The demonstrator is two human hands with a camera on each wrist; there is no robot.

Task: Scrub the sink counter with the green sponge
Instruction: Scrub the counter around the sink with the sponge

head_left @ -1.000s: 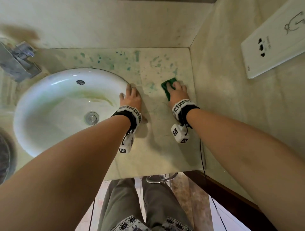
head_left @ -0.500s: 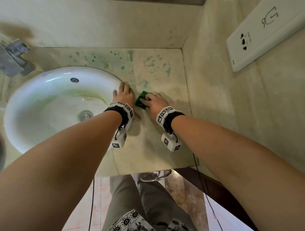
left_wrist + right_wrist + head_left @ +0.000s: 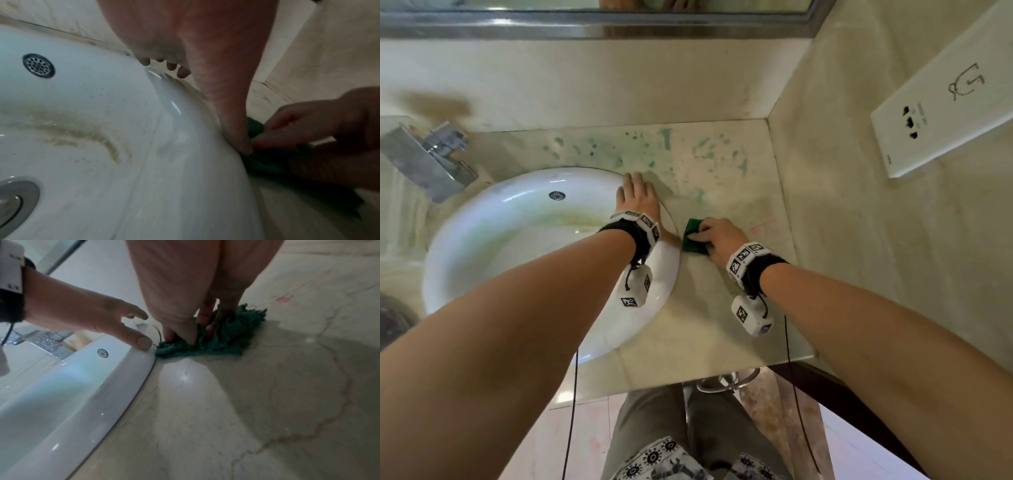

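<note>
The green sponge (image 3: 691, 240) lies on the beige marble counter (image 3: 722, 308), right beside the white sink's (image 3: 517, 240) rim. My right hand (image 3: 709, 234) presses down on it with curled fingers. In the right wrist view the right hand's (image 3: 185, 331) thumb and fingers bunch the frayed sponge (image 3: 230, 337) against the stone. My left hand (image 3: 637, 195) lies flat on the sink rim, fingers straight, holding nothing. Its thumb tip sits on the rim a little left of the sponge, seen in the right wrist view on the left hand (image 3: 115, 321). Green stains (image 3: 654, 150) speckle the back of the counter.
A chrome faucet (image 3: 428, 157) stands at the back left. The side wall closes the right, with a white socket plate (image 3: 941, 113). A mirror frame (image 3: 585, 24) runs along the top. A small pink mark (image 3: 756, 228) lies right of the sponge. The counter's front edge (image 3: 688, 383) is near my legs.
My right hand slid the sponge from the middle of the counter leftward and nearer, up to the sink rim. The left hand stayed on the rim.
</note>
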